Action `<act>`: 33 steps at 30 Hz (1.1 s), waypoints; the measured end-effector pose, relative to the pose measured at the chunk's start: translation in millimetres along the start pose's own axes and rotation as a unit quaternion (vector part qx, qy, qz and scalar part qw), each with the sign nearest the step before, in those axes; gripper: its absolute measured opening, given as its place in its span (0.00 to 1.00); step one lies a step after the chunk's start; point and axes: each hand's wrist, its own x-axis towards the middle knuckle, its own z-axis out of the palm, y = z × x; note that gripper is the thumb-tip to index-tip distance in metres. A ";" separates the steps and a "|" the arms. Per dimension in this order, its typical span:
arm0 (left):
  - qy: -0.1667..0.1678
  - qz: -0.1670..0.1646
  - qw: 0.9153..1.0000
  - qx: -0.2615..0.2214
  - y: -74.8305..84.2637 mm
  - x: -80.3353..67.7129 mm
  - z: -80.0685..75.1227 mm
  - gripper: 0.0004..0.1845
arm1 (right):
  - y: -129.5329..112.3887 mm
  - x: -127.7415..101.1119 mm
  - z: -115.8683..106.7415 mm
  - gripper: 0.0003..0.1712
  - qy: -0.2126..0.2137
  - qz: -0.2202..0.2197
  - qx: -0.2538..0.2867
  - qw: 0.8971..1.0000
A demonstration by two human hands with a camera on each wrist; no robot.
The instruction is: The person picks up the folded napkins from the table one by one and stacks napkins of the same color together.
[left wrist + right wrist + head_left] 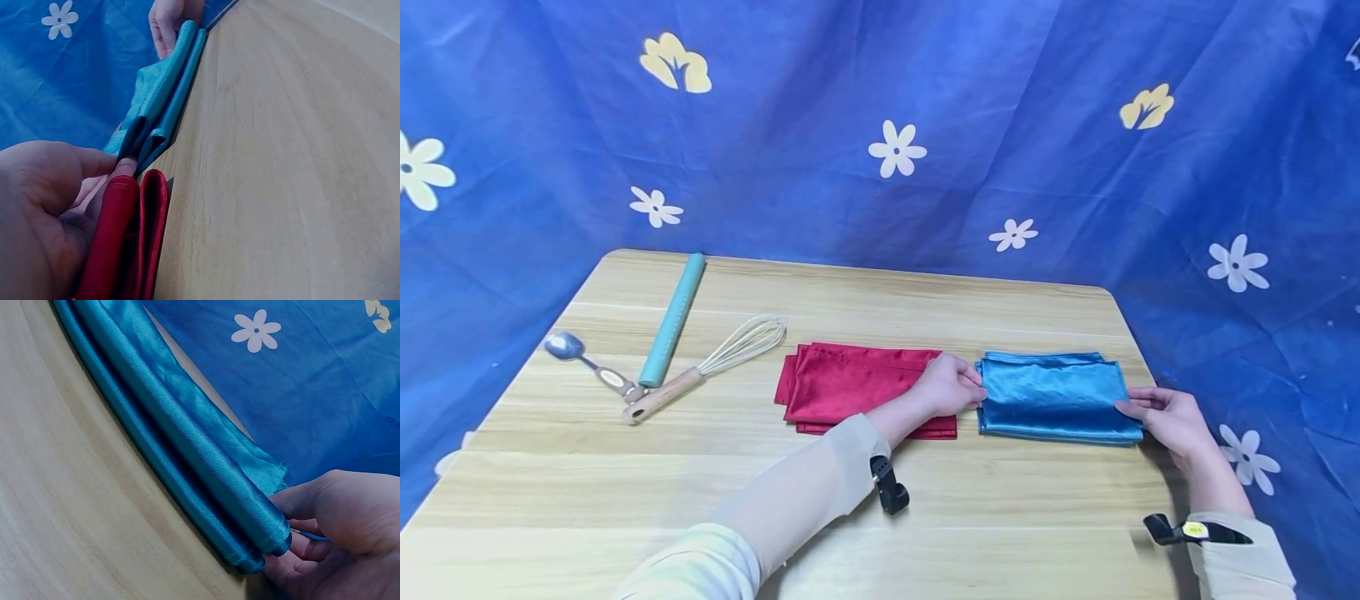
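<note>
A folded blue satin cloth [1052, 398] lies on the right part of the table. At its left edge, my left hand [951, 385] pinches a layer between thumb and fingers, its forearm passing over a folded red satin cloth [850, 383]. My right hand [1168, 421] holds the right edge of the blue cloth, thumb above and fingers below in the right wrist view. Seen from the left wrist, the red cloth [115, 225] stands close by the left hand [44, 200], and its folds nearly meet those of the blue cloth [159, 106].
On the left of the wooden table [587, 483] lie a spoon [593, 363], a turquoise stick-shaped thing [673, 321] and a whisk [707, 367]. Their near ends come together. A blue flowered curtain [812, 125] hangs behind the table and at its sides.
</note>
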 end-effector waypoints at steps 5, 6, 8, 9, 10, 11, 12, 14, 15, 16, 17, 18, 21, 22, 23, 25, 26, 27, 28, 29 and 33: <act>-0.001 -0.001 1.000 0.004 1.0 -1.8 -0.6 0.05 | 0.2 -0.2 -0.9 0.41 -0.003 -0.006 0.001 1.000; 0.000 -0.001 1.000 0.003 1.4 -2.3 -0.6 0.05 | 0.2 -0.3 -1.1 0.41 -0.003 -0.007 0.002 1.000; -0.003 -0.001 1.000 0.005 2.9 -3.8 -1.2 0.05 | -0.2 -0.7 -2.0 0.40 -0.003 -0.009 0.007 1.000; -0.007 -0.001 1.000 0.005 4.1 -4.8 -1.7 0.05 | -0.1 -1.0 -2.8 0.39 -0.004 -0.011 0.012 1.000; -0.011 0.002 1.000 0.007 5.5 -5.8 -2.3 0.06 | -0.4 -1.6 -3.8 0.39 -0.004 -0.014 0.019 1.000; -0.015 0.007 1.000 0.007 7.1 -6.8 -3.0 0.06 | -0.8 -2.3 -5.0 0.38 -0.004 -0.016 0.023 1.000; -0.019 0.011 1.000 0.010 8.7 -7.8 -4.0 0.06 | -1.0 -3.0 -6.2 0.37 -0.003 -0.018 0.026 0.999; -0.029 0.020 0.999 0.015 12.1 -9.6 -6.4 0.07 | -1.9 -4.5 -9.2 0.35 -0.003 -0.026 0.035 0.999; -0.029 0.025 0.999 0.018 13.5 -10.3 -7.7 0.08 | -2.7 -5.5 -10.6 0.35 -0.004 -0.029 0.041 0.999; -0.029 0.029 0.999 0.019 14.7 -10.7 -9.0 0.08 | -3.8 -6.6 -11.9 0.34 -0.004 -0.032 0.045 0.998; -0.029 0.031 0.999 0.017 15.9 -11.2 -10.4 0.09 | -4.9 -7.6 -13.2 0.33 -0.005 -0.036 0.049 0.998; -0.028 0.033 0.999 0.015 16.8 -11.6 -11.6 0.09 | -5.9 -8.7 -14.4 0.33 -0.006 -0.040 0.054 0.998; -0.024 0.045 0.998 0.029 19.3 -14.2 -16.0 0.10 | -10.5 -11.5 -17.4 0.32 -0.009 -0.054 0.069 0.996; -0.026 0.053 0.998 0.035 20.5 -15.9 -17.4 0.10 | -12.3 -12.5 -18.2 0.32 -0.010 -0.060 0.072 0.996; -0.026 0.063 0.996 0.048 21.7 -17.7 -18.7 0.11 | -14.6 -13.3 -18.9 0.32 -0.011 -0.065 0.075 0.995; -0.027 0.088 0.992 0.085 24.0 -21.7 -21.3 0.12 | -19.2 -14.0 -19.8 0.32 -0.011 -0.074 0.079 0.994; -0.027 0.102 0.989 0.105 25.8 -24.1 -22.7 0.13 | -23.2 -14.9 -20.0 0.32 -0.011 -0.078 0.083 0.993; -0.027 0.116 0.986 0.121 27.7 -26.6 -24.1 0.14 | -27.5 -15.7 -19.9 0.32 -0.012 -0.083 0.089 0.992; -0.026 0.127 0.983 0.132 29.4 -28.6 -25.7 0.15 | -31.9 -16.7 -19.6 0.31 -0.013 -0.091 0.093 0.991; -0.024 0.139 0.979 0.144 31.0 -30.4 -27.3 0.17 | -36.8 -17.8 -18.9 0.30 -0.013 -0.099 0.096 0.990; 0.001 0.171 0.971 0.169 37.6 -38.4 -34.8 0.24 | -57.6 -22.3 -11.5 0.27 -0.014 -0.140 0.111 0.984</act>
